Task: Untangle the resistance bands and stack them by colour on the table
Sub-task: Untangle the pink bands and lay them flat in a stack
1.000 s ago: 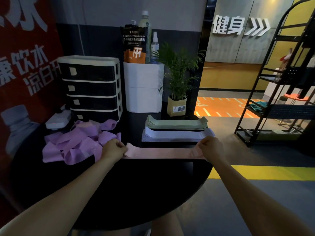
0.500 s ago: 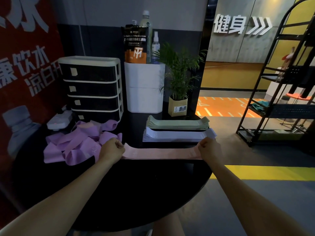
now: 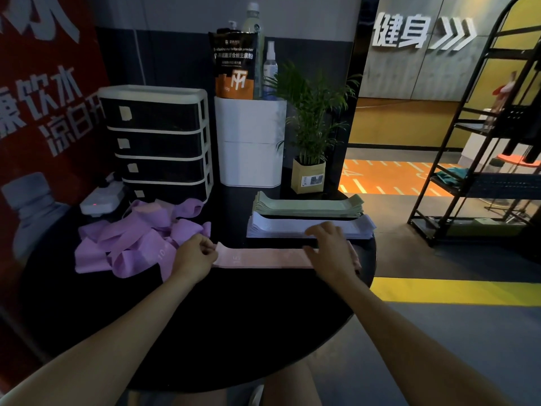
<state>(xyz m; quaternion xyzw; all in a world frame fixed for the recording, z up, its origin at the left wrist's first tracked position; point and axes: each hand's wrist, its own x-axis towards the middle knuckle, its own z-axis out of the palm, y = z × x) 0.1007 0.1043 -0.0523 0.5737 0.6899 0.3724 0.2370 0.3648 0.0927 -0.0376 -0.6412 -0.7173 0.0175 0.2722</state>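
Lying flat near the front of the round black table [image 3: 205, 332], a pink elastic band [image 3: 263, 258] sits just before the white stack [image 3: 278, 227]. Left hand [image 3: 191, 259] pinches its left end; right hand [image 3: 329, 253] rests on it, fingers straight

We've got a pink band [image 3: 263, 257] laid flat mid-frame on the glossy black table [image 3: 205, 332] — a messy purple pile [image 3: 128, 244] sits left of centre. Behind the pink one are neat stacks, pale lavender-white [image 3: 310, 228] and sage green [image 3: 307, 206] — plus black-and-white drawers [image 3: 155, 142] upper left.
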